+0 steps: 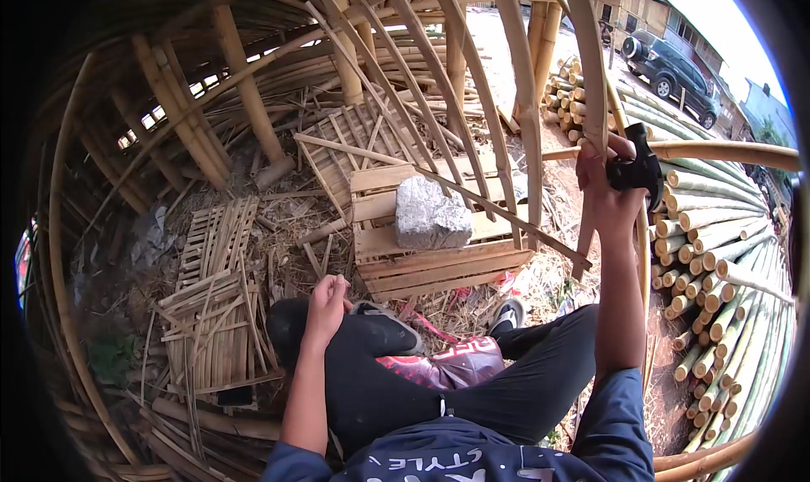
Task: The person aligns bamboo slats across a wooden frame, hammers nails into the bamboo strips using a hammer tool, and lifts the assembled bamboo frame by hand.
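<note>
My right hand (pixel 601 183) is raised at the right, its fingers wrapped around a hammer whose black head (pixel 637 168) sticks out on the right side. The handle is mostly hidden by the hand. An upright bamboo slat (pixel 593 86) runs down right behind those fingers; whether they touch it I cannot tell. Above my thigh, my left hand (pixel 326 307) is closed in a pinch, and whatever it holds is too small to make out. In front of me a rough grey concrete block (pixel 434 215) rests on a wooden slatted crate (pixel 439 267).
A long thin bamboo strip (pixel 498 210) crosses diagonally over the crate. Slatted bamboo panels (pixel 211 330) lie on the littered ground at the left. Stacked bamboo poles (pixel 717 288) fill the right side. A dark car (pixel 675 70) stands beyond.
</note>
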Action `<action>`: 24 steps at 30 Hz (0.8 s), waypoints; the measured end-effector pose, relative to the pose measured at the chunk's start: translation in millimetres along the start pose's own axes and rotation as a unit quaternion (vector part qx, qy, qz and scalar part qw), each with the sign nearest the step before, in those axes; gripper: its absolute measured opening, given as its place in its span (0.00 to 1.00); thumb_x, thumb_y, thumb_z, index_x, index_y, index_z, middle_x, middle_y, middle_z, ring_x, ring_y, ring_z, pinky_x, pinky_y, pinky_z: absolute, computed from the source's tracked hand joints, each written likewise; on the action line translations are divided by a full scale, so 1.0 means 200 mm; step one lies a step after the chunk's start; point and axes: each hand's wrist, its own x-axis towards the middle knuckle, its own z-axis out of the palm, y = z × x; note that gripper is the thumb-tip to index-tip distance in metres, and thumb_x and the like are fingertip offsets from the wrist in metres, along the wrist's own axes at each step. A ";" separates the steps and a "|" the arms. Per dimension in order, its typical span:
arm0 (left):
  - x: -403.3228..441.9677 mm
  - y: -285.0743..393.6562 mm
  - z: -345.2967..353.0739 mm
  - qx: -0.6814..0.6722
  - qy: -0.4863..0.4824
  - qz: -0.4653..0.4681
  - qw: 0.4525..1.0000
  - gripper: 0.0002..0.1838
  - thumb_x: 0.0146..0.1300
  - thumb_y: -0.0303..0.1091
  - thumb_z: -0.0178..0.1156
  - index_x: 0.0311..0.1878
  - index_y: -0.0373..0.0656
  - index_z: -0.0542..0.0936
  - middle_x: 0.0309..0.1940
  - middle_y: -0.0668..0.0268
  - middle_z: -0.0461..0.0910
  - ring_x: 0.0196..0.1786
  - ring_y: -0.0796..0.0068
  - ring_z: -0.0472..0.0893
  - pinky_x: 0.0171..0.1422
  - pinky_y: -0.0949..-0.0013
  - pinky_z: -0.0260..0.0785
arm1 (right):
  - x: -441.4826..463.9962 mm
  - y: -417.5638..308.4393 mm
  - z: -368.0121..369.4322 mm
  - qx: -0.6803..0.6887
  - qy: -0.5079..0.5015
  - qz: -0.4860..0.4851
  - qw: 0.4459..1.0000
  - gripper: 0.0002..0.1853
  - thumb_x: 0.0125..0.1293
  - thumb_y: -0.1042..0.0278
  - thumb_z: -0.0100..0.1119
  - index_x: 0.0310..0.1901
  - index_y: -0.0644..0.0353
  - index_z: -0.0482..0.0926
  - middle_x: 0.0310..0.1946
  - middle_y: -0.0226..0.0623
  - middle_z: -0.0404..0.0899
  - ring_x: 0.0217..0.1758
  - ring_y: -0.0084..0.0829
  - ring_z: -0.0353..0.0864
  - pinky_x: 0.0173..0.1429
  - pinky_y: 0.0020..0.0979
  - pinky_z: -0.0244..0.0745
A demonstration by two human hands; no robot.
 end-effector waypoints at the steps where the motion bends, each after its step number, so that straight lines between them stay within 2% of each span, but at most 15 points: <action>1: 0.03 0.02 0.04 0.006 -0.015 0.003 1.000 0.19 0.80 0.48 0.50 0.44 0.39 0.76 0.26 0.70 0.75 0.29 0.82 0.79 0.34 0.73 0.70 | 0.02 0.00 -0.04 0.026 0.021 0.022 0.999 0.09 0.72 0.74 0.63 0.51 0.64 0.78 0.25 0.30 0.77 0.26 0.17 0.74 0.30 0.20 0.66; 2: 0.06 0.03 0.07 0.013 -0.031 0.007 0.999 0.19 0.80 0.47 0.51 0.44 0.38 0.75 0.27 0.70 0.76 0.31 0.82 0.79 0.36 0.73 0.71 | 0.05 0.00 -0.10 0.053 0.042 0.043 0.997 0.10 0.73 0.74 0.62 0.52 0.64 0.76 0.26 0.30 0.77 0.26 0.17 0.73 0.30 0.20 0.66; 3: 0.10 0.05 0.09 0.064 -0.062 0.017 0.996 0.19 0.80 0.47 0.51 0.45 0.37 0.75 0.30 0.68 0.77 0.34 0.81 0.79 0.41 0.71 0.73 | 0.07 0.01 -0.14 0.077 0.058 0.047 0.994 0.12 0.73 0.74 0.61 0.54 0.63 0.75 0.27 0.30 0.78 0.27 0.18 0.73 0.31 0.21 0.67; 4: 0.17 0.01 0.13 0.049 -0.079 0.030 0.995 0.19 0.79 0.47 0.52 0.47 0.37 0.75 0.34 0.65 0.78 0.37 0.77 0.80 0.47 0.68 0.74 | 0.08 0.02 -0.19 0.102 0.073 0.051 0.991 0.13 0.73 0.73 0.61 0.56 0.62 0.74 0.29 0.30 0.78 0.28 0.18 0.72 0.33 0.21 0.67; 5: 0.20 0.05 0.17 0.069 -0.075 0.066 0.993 0.20 0.79 0.48 0.53 0.50 0.36 0.75 0.37 0.63 0.79 0.40 0.74 0.81 0.48 0.66 0.74 | 0.10 0.05 -0.25 0.124 0.062 0.042 0.989 0.14 0.74 0.73 0.60 0.58 0.61 0.72 0.30 0.28 0.76 0.30 0.18 0.72 0.36 0.23 0.69; 6: 0.23 0.10 0.21 0.091 -0.072 0.099 0.988 0.21 0.79 0.48 0.53 0.53 0.36 0.75 0.40 0.61 0.80 0.42 0.71 0.81 0.50 0.64 0.75 | 0.11 0.03 -0.27 0.133 0.092 0.040 0.986 0.15 0.75 0.71 0.59 0.60 0.60 0.73 0.28 0.24 0.72 0.30 0.17 0.71 0.40 0.24 0.70; 9: 0.39 0.20 0.32 0.117 -0.058 0.178 0.975 0.25 0.79 0.48 0.52 0.63 0.35 0.71 0.50 0.55 0.80 0.53 0.62 0.81 0.58 0.60 0.74 | 0.10 0.06 -0.37 0.135 0.135 0.075 0.979 0.16 0.78 0.66 0.55 0.62 0.61 0.75 0.27 0.21 0.69 0.30 0.14 0.68 0.44 0.23 0.71; 12: 0.57 0.31 0.39 0.124 0.004 0.244 0.962 0.30 0.79 0.50 0.51 0.71 0.35 0.65 0.60 0.48 0.76 0.62 0.55 0.78 0.67 0.56 0.70 | 0.09 0.07 -0.43 0.155 0.155 0.074 0.973 0.15 0.77 0.68 0.55 0.60 0.63 0.73 0.23 0.19 0.64 0.26 0.15 0.64 0.38 0.26 0.69; 13: 0.62 0.36 0.39 0.108 0.019 0.255 0.961 0.31 0.79 0.50 0.50 0.72 0.35 0.64 0.63 0.49 0.74 0.63 0.57 0.77 0.68 0.57 0.69 | 0.08 0.05 -0.42 0.118 0.181 0.099 0.971 0.17 0.79 0.63 0.54 0.63 0.63 0.72 0.22 0.18 0.61 0.24 0.14 0.60 0.41 0.26 0.69; 15: 0.71 0.47 0.36 0.079 0.051 0.276 0.957 0.34 0.79 0.52 0.50 0.76 0.36 0.60 0.70 0.49 0.69 0.67 0.62 0.75 0.69 0.59 0.69 | 0.05 0.10 -0.47 0.176 0.174 0.101 0.964 0.19 0.79 0.61 0.53 0.64 0.63 0.71 0.22 0.17 0.58 0.23 0.14 0.59 0.42 0.25 0.67; 18: 0.76 0.61 0.26 -0.080 0.048 0.292 0.952 0.35 0.79 0.55 0.49 0.76 0.35 0.62 0.67 0.50 0.73 0.66 0.62 0.76 0.68 0.59 0.69 | 0.02 0.12 -0.47 0.240 0.149 0.110 0.953 0.19 0.81 0.57 0.51 0.65 0.60 0.71 0.20 0.17 0.56 0.21 0.13 0.56 0.40 0.23 0.61; 21: 0.72 0.66 0.09 -0.112 -0.030 0.292 0.949 0.29 0.80 0.54 0.48 0.66 0.35 0.71 0.51 0.55 0.83 0.58 0.65 0.81 0.68 0.58 0.70 | -0.04 0.15 -0.43 0.326 0.094 0.145 0.930 0.16 0.81 0.58 0.50 0.63 0.55 0.72 0.20 0.17 0.59 0.20 0.13 0.56 0.37 0.23 0.59; 22: 0.70 0.67 0.08 -0.122 -0.041 0.262 0.956 0.28 0.80 0.53 0.48 0.65 0.36 0.72 0.48 0.57 0.83 0.54 0.68 0.82 0.64 0.60 0.72 | -0.07 0.21 -0.44 0.360 0.071 0.170 0.915 0.17 0.81 0.58 0.52 0.64 0.55 0.72 0.20 0.17 0.59 0.19 0.12 0.56 0.37 0.23 0.59; 24: 0.62 0.65 0.06 -0.142 -0.060 0.199 0.968 0.26 0.80 0.52 0.50 0.63 0.37 0.74 0.40 0.61 0.85 0.46 0.72 0.84 0.58 0.65 0.76 | -0.12 0.28 -0.38 0.369 0.086 0.245 0.892 0.18 0.80 0.57 0.53 0.64 0.56 0.72 0.20 0.17 0.59 0.20 0.12 0.58 0.37 0.22 0.59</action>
